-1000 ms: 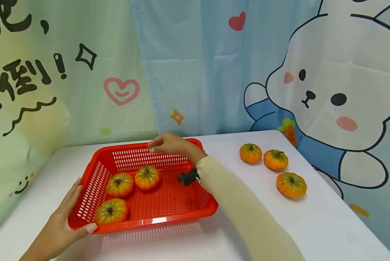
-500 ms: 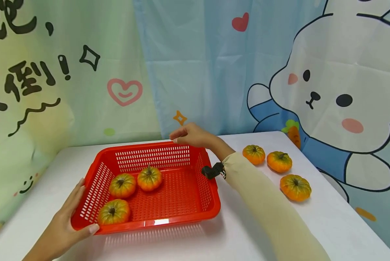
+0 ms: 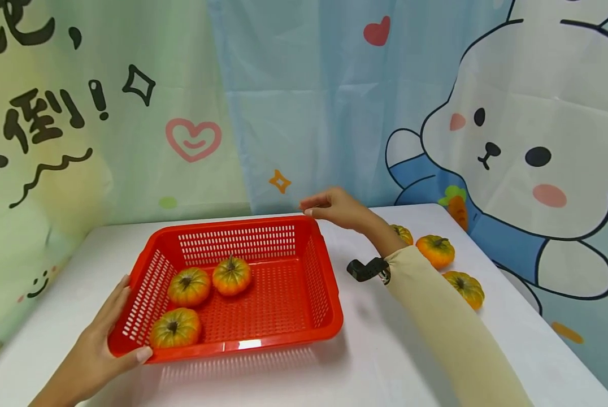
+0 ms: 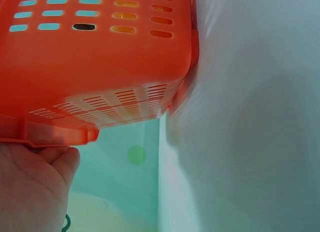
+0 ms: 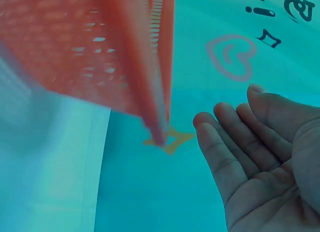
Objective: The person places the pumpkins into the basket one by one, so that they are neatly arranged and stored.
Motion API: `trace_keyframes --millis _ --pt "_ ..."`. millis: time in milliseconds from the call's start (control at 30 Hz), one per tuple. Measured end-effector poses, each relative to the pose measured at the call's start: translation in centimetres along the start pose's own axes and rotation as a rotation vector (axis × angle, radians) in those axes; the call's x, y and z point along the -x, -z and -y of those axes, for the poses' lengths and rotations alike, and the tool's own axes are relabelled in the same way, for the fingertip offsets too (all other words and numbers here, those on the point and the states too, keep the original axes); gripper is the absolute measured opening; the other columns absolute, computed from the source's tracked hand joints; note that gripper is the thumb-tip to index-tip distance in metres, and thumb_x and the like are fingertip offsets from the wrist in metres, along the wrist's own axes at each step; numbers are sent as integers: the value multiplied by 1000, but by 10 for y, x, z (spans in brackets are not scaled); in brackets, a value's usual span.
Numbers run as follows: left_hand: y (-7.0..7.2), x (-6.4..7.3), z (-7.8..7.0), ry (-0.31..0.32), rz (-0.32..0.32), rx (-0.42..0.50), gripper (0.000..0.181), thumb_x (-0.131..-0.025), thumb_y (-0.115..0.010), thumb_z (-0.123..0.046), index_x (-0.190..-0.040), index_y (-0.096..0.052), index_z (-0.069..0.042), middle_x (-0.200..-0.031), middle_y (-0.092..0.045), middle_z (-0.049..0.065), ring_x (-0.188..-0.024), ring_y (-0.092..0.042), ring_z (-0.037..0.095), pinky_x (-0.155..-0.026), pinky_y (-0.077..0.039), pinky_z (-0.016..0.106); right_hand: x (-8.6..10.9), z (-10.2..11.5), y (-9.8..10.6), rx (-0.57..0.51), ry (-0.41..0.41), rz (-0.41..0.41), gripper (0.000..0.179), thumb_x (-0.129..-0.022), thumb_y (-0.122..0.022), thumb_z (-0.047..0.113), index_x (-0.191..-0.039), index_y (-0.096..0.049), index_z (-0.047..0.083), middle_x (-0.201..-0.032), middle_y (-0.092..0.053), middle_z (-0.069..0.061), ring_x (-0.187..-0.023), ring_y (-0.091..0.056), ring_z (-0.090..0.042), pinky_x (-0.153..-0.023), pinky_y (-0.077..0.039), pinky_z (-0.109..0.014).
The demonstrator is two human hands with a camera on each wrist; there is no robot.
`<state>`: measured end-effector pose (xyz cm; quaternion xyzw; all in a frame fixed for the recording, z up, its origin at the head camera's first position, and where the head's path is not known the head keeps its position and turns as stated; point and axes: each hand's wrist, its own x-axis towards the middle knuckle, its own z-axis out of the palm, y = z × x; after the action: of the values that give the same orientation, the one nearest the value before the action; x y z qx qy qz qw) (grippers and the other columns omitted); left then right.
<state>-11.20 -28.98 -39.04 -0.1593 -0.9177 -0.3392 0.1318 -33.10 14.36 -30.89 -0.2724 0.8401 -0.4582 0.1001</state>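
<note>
Out goes the right hand (image 3: 337, 208), sliding rightward from over the red basket (image 3: 268, 341) to its far right corner, grip apart, fingers loosely bent, nothing in them! The left hand (image 3: 98, 345) stays clamped on the near left rim, thumb on top. Three inner pumpkins (image 3: 189, 286) sit toward the basket's left; three outer pumpkins (image 3: 435, 251) wait on the table (image 3: 385, 362), two now partly behind the right arm. Halfway, by my reckoning, with the right hand free.
</note>
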Motion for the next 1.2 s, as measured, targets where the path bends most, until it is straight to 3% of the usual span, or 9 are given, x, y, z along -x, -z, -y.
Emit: trace_keyframes --millis 200,467,733,1000,1200 --pt "-1 -1 -2 -8 -4 16 109 -71 -82 -16 -156 -14 -6 -162 -7 -6 -133 -14 -12 -89 -24 2 20 -12 11 34 -44 -63 38 -97 -61 22 -132 -61 5 -127 -63 -8 -117 -58 -23 -97 -46 -42" --pt "-2 -3 -5 30 16 19 108 -74 -81 -19 -157 -12 -11 -162 -5 -10 -134 -13 -11 -89 -24 2 49 -32 18 -37 -106 -171 44 -97 -61 28 -135 -58 7 -130 -61 -5 -120 -55 -21 -99 -44 -42" --pt "0 -1 -4 -2 -1 24 108 -72 -81 -17 -156 -13 -8 -162 -7 -7 -135 -12 -10 -91 -20 1 69 -53 30 36 -77 -279 45 -94 -65 32 -131 -62 6 -126 -64 -6 -115 -59 -21 -95 -47 -38" --pt "1 -2 -4 31 7 -3 107 -74 -81 -21 -156 -14 -9 -162 -6 -11 -134 -12 -11 -89 -20 1 89 -69 46 43 -221 -367 54 -93 -64 41 -135 -59 10 -130 -61 -7 -119 -57 -24 -96 -45 -35" --pt "0 -1 -4 20 2 6 107 -73 -81 -20 -156 -14 -8 -162 -7 -10 -134 -13 -11 -90 -20 1 98 -87 53 69 -253 -442 54 -94 -61 42 -136 -58 7 -131 -61 -11 -119 -56 -27 -98 -44 -37"
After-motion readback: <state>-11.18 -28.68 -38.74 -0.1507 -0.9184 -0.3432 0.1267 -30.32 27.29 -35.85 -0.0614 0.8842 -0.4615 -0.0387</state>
